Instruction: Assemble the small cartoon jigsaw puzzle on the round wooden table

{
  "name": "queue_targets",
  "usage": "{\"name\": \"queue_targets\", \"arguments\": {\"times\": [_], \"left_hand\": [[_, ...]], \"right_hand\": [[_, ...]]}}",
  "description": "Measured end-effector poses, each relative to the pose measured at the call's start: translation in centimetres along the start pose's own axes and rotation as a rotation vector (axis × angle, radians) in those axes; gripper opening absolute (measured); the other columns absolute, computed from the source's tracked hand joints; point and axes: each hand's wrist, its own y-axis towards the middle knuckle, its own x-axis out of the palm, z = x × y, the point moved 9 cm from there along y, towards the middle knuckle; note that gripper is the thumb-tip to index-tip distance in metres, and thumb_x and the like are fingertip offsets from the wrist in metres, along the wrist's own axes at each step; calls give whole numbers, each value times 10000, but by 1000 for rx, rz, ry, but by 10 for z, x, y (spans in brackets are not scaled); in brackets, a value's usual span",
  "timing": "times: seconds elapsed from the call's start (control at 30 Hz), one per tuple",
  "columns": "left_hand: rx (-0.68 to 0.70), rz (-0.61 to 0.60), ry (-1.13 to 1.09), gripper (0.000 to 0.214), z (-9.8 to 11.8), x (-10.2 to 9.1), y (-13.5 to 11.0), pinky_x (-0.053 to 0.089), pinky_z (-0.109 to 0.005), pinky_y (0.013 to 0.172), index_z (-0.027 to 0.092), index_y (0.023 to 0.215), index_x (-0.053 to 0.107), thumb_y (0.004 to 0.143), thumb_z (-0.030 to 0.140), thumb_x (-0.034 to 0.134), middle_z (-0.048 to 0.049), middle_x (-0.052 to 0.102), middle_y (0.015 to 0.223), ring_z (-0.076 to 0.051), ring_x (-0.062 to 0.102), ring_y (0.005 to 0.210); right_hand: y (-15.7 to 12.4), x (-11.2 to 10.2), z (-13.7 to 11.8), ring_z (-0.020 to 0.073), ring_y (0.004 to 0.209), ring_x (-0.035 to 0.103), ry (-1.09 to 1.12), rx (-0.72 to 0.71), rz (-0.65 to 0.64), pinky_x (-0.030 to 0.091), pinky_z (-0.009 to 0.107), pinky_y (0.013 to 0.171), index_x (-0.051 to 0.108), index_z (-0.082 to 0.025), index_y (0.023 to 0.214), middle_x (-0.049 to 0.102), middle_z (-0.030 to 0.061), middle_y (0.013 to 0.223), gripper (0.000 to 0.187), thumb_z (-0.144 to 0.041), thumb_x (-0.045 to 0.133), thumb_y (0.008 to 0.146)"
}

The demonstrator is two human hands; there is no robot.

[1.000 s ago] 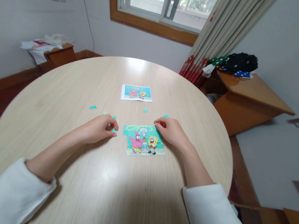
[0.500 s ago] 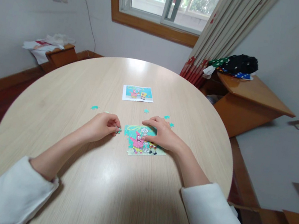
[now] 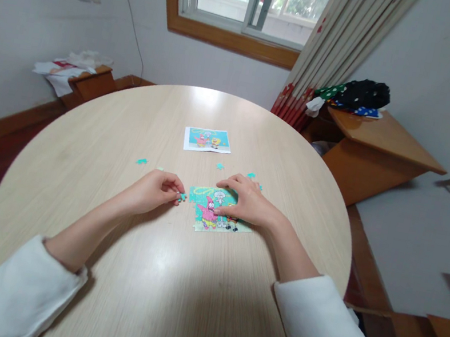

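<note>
A small turquoise jigsaw piece [image 3: 182, 198] is pinched between the thumb and fingers of my left hand [image 3: 153, 191], just left of the partly joined jigsaw puzzle [image 3: 209, 220] and apart from it. The puzzle shows a pink starfish figure and other cartoon characters on turquoise; its left edge is uneven. My right hand [image 3: 249, 200] lies over the puzzle's upper right part, thumb and fingers spread, covering some of the picture. Its thumb touches the puzzle near the middle.
A printed reference picture [image 3: 209, 141] lies farther back on the round wooden table [image 3: 151, 289]. Loose pieces lie around: one at the left [image 3: 141, 161], one behind the puzzle [image 3: 220, 166], others near my right hand, including a turquoise piece [image 3: 251, 175].
My left hand has moved slightly right with the piece, which now shows more beyond the fingertips. My right hand and the puzzle have shifted a little to the right.
</note>
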Motion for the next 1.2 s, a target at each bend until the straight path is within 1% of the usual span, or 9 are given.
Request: {"name": "queue_targets", "arguments": {"times": [0.1,0.27,0.5,0.63,0.73,0.83,0.97,1.07,1.2], "left_hand": [[13,1,-2,35,2,1,0,468,-261,601,160,720,589,692,177,576,-8,639,596,-135,617,601],[30,15,22,34,7,2,-1,450,-249,570,163,708,586,687,187,573,-6,633,585,-132,599,582],[72,25,110,118,8,4,-1,395,-242,547,147,749,636,686,219,568,-12,617,602,-124,541,569],[80,21,173,177,6,5,-1,357,-236,524,145,798,663,689,229,551,10,563,568,-117,490,538],[76,10,215,210,7,6,-1,330,-233,507,145,832,680,697,220,537,17,541,553,-115,463,523],[77,1,223,225,9,8,-2,352,-240,527,147,846,689,707,202,522,5,574,575,-121,482,538],[91,-4,198,239,10,10,-1,421,-261,621,151,873,697,727,183,510,-41,678,734,-143,562,643],[96,-7,191,259,9,10,0,445,-275,679,155,905,700,737,170,504,-57,706,835,-153,594,708],[101,-13,224,262,9,11,1,442,-266,653,152,926,695,751,171,500,-42,695,791,-147,589,687]], "right_hand": [[0,1,-4,277,1109,484,-26,-15,-28,312,446,972,586,-237,1109,549,88,1162,573,-495,768,631],[0,5,-4,277,1097,472,-38,-16,-44,333,424,935,555,-235,1062,532,81,1150,562,-496,775,615],[0,6,-4,272,1073,475,-41,-11,-65,345,403,911,535,-233,1036,526,79,1144,567,-495,784,599],[-1,6,-4,273,1085,472,-44,-1,-81,342,398,914,532,-225,1022,526,80,1152,553,-473,790,600],[-1,5,-4,274,1087,473,-45,7,-91,345,396,906,532,-224,1004,528,82,1152,523,-453,787,610],[-1,5,-4,271,1087,474,-45,16,-96,344,400,908,531,-220,990,528,82,1149,481,-430,775,632],[1,2,-4,259,1071,489,-43,29,-69,349,393,908,541,-217,949,548,74,1108,368,-397,733,692],[2,0,-8,245,1046,507,-38,13,-30,359,386,901,549,-214,939,568,73,1077,282,-370,685,748],[3,-1,-22,232,1052,514,-12,-54,19,351,397,924,553,-211,976,578,70,1081,207,-311,622,807]]}}
